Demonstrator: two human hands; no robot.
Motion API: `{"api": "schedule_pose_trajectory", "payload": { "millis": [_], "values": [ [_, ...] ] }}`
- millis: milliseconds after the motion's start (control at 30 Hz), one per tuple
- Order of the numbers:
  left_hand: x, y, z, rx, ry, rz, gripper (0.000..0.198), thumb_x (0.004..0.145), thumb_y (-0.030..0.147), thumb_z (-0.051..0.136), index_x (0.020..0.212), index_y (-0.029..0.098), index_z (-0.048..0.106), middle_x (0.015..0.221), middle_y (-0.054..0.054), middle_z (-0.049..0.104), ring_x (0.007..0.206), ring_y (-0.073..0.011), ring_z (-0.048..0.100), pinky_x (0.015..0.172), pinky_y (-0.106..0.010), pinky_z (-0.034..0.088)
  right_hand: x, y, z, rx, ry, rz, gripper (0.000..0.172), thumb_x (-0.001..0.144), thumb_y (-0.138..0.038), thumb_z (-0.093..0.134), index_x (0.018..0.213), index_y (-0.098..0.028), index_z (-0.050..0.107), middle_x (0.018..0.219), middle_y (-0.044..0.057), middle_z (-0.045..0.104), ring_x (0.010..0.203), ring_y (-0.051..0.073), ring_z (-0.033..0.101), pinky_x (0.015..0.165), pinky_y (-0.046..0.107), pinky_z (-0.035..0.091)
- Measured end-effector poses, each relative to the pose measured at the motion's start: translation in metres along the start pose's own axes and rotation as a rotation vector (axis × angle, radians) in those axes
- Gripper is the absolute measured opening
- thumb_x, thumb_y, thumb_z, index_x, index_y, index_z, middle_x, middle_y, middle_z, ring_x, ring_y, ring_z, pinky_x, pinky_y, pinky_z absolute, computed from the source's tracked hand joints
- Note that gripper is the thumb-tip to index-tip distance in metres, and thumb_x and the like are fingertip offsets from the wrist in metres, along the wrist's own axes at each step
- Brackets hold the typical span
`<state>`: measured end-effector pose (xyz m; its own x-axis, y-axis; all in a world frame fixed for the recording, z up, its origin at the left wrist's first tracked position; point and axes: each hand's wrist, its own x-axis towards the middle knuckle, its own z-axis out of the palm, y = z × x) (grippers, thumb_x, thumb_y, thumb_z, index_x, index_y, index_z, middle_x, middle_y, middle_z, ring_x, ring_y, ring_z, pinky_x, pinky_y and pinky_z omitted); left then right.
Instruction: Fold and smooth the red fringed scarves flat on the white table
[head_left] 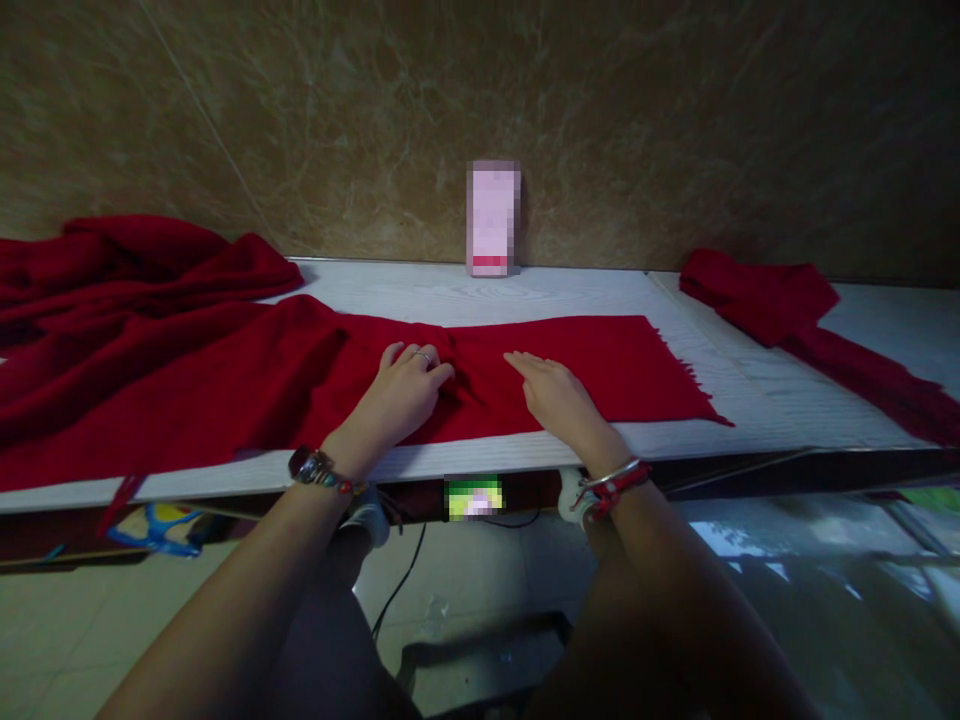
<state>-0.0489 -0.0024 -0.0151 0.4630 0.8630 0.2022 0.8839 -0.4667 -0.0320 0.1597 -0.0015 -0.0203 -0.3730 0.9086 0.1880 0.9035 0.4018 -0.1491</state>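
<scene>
A long red scarf (600, 365) lies spread across the white table (525, 290), its fringed end pointing right. My left hand (405, 385) rests on the cloth near its middle, fingers curled and pinching a small fold of the fabric. My right hand (551, 390) lies flat on the scarf just to the right, fingers stretched out and together, palm down. Both wrists carry bracelets. To the left the same red cloth bunches up into a larger heap (127, 300).
A second red scarf (772, 295) lies crumpled at the table's right end. A small pink box (492, 218) stands against the marbled wall at the back. The table's front edge runs just before my wrists; tiled floor, a cable and coloured items lie below.
</scene>
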Motion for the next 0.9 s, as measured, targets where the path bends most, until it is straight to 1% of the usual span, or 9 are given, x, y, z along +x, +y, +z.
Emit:
{"api": "schedule_pose_trajectory", "payload": {
  "millis": [100, 200, 367, 533, 633, 700, 733, 800, 900],
  "values": [
    [0.000, -0.002, -0.003, -0.029, 0.011, 0.034, 0.032, 0.079, 0.009, 0.040, 0.092, 0.020, 0.067, 0.112, -0.011, 0.062, 0.112, -0.0280, 0.052, 0.102, -0.055, 0.031, 0.001, 0.003, 0.005, -0.044, -0.061, -0.079, 0.047, 0.091, -0.013, 0.035, 0.136, -0.013, 0.047, 0.143, 0.012, 0.044, 0.133, 0.022, 0.038, 0.109, 0.041, 0.031],
    [-0.003, -0.010, -0.007, -0.064, -0.006, 0.076, 0.028, 0.076, 0.008, 0.044, 0.091, 0.021, 0.065, 0.116, -0.008, 0.063, 0.118, -0.0266, 0.050, 0.106, -0.059, 0.022, 0.001, 0.006, 0.006, -0.041, -0.086, -0.080, 0.046, 0.094, -0.027, 0.037, 0.136, -0.013, 0.046, 0.144, 0.014, 0.041, 0.134, 0.025, 0.036, 0.109, 0.046, 0.030],
    [-0.010, -0.036, -0.011, -0.019, -0.069, 0.035, 0.021, 0.074, 0.014, 0.051, 0.088, 0.022, 0.064, 0.097, -0.005, 0.068, 0.099, -0.0240, 0.061, 0.108, -0.059, 0.018, -0.002, 0.011, 0.009, -0.034, -0.055, -0.056, 0.046, 0.094, -0.031, 0.038, 0.137, -0.020, 0.045, 0.146, 0.011, 0.040, 0.135, 0.024, 0.035, 0.109, 0.047, 0.030],
    [-0.028, -0.053, -0.031, 0.073, 0.021, -0.108, 0.021, 0.078, 0.018, 0.051, 0.094, 0.023, 0.064, 0.098, -0.003, 0.068, 0.099, -0.0242, 0.060, 0.110, -0.057, 0.014, -0.004, 0.017, 0.006, -0.054, -0.058, -0.023, 0.046, 0.094, -0.031, 0.036, 0.137, -0.017, 0.046, 0.145, 0.012, 0.040, 0.134, 0.024, 0.035, 0.109, 0.044, 0.031],
    [-0.042, -0.054, -0.050, 0.091, 0.105, -0.180, 0.023, 0.081, 0.019, 0.047, 0.098, 0.016, 0.063, 0.099, -0.006, 0.067, 0.102, -0.0247, 0.058, 0.111, -0.055, 0.012, -0.002, 0.019, 0.005, -0.045, -0.055, -0.004, 0.046, 0.094, -0.028, 0.036, 0.136, -0.014, 0.047, 0.144, 0.014, 0.041, 0.134, 0.023, 0.036, 0.109, 0.044, 0.031],
    [-0.047, -0.051, -0.055, 0.104, 0.170, -0.248, 0.023, 0.081, 0.019, 0.046, 0.097, 0.017, 0.063, 0.095, -0.005, 0.068, 0.104, -0.0266, 0.057, 0.111, -0.056, 0.011, -0.001, 0.020, 0.005, -0.035, -0.048, 0.001, 0.045, 0.094, -0.026, 0.035, 0.135, -0.013, 0.048, 0.143, 0.014, 0.042, 0.133, 0.023, 0.038, 0.109, 0.045, 0.031],
    [-0.049, -0.049, -0.054, 0.104, 0.178, -0.277, 0.023, 0.080, 0.020, 0.046, 0.096, 0.019, 0.063, 0.092, -0.004, 0.068, 0.103, -0.0281, 0.057, 0.110, -0.058, 0.011, 0.000, 0.021, 0.006, -0.031, -0.042, 0.001, 0.045, 0.093, -0.025, 0.035, 0.134, -0.012, 0.048, 0.142, 0.014, 0.043, 0.133, 0.023, 0.038, 0.108, 0.045, 0.032],
    [-0.049, -0.045, -0.045, 0.097, 0.124, -0.310, 0.025, 0.079, 0.019, 0.044, 0.092, 0.021, 0.065, 0.085, -0.005, 0.069, 0.099, -0.0317, 0.059, 0.106, -0.063, 0.012, 0.000, 0.023, 0.006, -0.017, -0.021, -0.004, 0.045, 0.092, -0.024, 0.036, 0.133, -0.011, 0.050, 0.141, 0.014, 0.045, 0.132, 0.024, 0.040, 0.108, 0.045, 0.032],
    [-0.047, -0.037, -0.027, 0.144, 0.010, -0.307, 0.029, 0.076, 0.016, 0.041, 0.089, 0.017, 0.066, 0.083, -0.012, 0.069, 0.086, -0.0345, 0.063, 0.099, -0.068, 0.022, 0.001, 0.027, 0.005, 0.046, 0.056, 0.026, 0.045, 0.091, -0.020, 0.034, 0.132, -0.014, 0.051, 0.134, 0.011, 0.054, 0.125, 0.022, 0.048, 0.105, 0.043, 0.039]
  ]
}}
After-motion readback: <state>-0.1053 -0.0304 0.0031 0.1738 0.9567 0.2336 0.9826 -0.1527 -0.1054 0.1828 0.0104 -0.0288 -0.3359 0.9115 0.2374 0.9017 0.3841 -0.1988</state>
